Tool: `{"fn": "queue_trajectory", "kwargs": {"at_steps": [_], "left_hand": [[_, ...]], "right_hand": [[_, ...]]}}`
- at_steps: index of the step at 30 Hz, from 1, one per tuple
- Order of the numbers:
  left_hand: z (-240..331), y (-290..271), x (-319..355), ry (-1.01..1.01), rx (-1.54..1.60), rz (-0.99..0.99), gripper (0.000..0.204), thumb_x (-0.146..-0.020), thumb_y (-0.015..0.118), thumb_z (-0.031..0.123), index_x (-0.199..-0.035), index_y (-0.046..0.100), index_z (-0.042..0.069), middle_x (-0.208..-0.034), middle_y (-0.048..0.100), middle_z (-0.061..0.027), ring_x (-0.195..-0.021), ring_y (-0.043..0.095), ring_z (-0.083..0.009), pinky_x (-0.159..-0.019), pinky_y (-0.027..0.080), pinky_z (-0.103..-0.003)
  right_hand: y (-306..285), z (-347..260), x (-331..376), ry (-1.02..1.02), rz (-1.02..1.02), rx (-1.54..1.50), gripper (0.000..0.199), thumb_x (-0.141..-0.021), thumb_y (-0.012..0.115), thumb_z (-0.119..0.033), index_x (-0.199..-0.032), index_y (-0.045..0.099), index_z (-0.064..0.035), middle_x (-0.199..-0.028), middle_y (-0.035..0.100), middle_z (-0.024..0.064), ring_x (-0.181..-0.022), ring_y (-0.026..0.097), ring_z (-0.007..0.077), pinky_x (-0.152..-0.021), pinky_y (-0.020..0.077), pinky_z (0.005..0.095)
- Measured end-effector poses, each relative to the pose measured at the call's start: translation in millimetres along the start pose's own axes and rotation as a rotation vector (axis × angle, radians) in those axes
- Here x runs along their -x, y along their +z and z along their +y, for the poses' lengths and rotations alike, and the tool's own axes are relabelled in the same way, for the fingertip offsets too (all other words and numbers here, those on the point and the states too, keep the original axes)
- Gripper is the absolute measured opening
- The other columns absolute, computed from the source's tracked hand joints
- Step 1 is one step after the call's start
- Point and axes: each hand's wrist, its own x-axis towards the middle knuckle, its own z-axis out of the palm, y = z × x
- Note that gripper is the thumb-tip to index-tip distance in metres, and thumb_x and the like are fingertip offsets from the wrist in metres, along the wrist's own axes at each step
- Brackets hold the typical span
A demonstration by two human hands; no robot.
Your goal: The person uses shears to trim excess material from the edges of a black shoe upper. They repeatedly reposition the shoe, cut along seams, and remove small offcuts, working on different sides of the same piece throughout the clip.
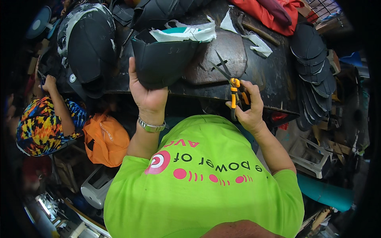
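Note:
My left hand (149, 99) grips a black piece that looks like a shoe upper (164, 59), raised above the front edge of the dark worktable (274, 93). The thumb shows at its left side; the fingers are hidden. White cloth lining (186, 35) and a bit of teal stick out of its top. To the right, my right hand (251, 105) is closed round scissors (234, 85) with yellow and black handles. Their blades are spread and point up and left, apart from the upper, over a worn brown board (226, 55) lying on the table.
Large black pieces with white edging (90, 47) lie at the left, and a stack of black uppers (313, 71) hangs at the right edge. White scraps (260, 45) and red cloth (278, 16) are at the back. Another person's arm (59, 107) is at far left, beside an orange bag (106, 139).

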Motion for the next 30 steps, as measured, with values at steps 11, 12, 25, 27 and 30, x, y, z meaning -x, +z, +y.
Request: {"fn": "queue_trajectory", "kwargs": {"at_steps": [11,12,25,27,30], "left_hand": [[5,-1,9,0.039,0.090,-0.016,0.038,-0.100,0.054,0.029,-0.124,0.063,0.001,-0.133,0.061,-0.0169,-0.128,0.054,-0.0319,-0.117,0.032,-0.050],[6,-1,9,0.032,0.047,-0.048,0.039,-0.100,0.054,0.029,-0.125,0.062,0.001,-0.135,0.060,-0.0170,-0.129,0.054,-0.0320,-0.117,0.031,-0.050],[2,6,4,-0.021,-0.019,-0.076,0.042,-0.100,0.053,0.037,-0.117,0.067,0.002,-0.126,0.066,-0.0182,-0.120,0.061,-0.0339,-0.113,0.038,-0.050],[-2,3,3,-0.026,-0.030,-0.091,0.041,-0.100,0.052,0.037,-0.117,0.068,0.003,-0.125,0.066,-0.0184,-0.118,0.062,-0.0340,-0.111,0.040,-0.050],[-4,-1,3,-0.029,-0.073,-0.183,0.041,-0.102,0.051,0.029,-0.135,0.052,0.006,-0.128,0.062,-0.0129,-0.123,0.056,-0.0279,-0.115,0.033,-0.047]], "right_hand": [[44,-20,-44,-0.119,0.055,-0.054,0.068,-0.070,0.075,0.009,-0.132,0.052,-0.0036,-0.113,0.060,0.0157,-0.103,0.063,0.0255,-0.085,0.0524,0.0336],[43,-22,-44,-0.119,0.059,-0.004,0.068,-0.068,0.071,0.011,-0.132,0.054,-0.0046,-0.109,0.062,0.0157,-0.097,0.064,0.0269,-0.083,0.0525,0.0331],[-14,-27,-42,-0.038,-0.154,-0.048,0.061,-0.066,0.068,0.010,-0.125,0.060,-0.0049,-0.107,0.067,0.0161,-0.092,0.069,0.0304,-0.084,0.0537,0.0351],[-17,-29,-40,0.036,-0.185,-0.063,0.059,-0.070,0.074,0.006,-0.126,0.060,-0.0052,-0.109,0.068,0.0130,-0.095,0.067,0.0230,-0.087,0.0519,0.0317],[-16,-34,-36,0.129,-0.207,-0.118,0.060,-0.072,0.079,0.002,-0.127,0.058,-0.0053,-0.109,0.067,0.0097,-0.095,0.064,0.0174,-0.088,0.0499,0.0291]]}}
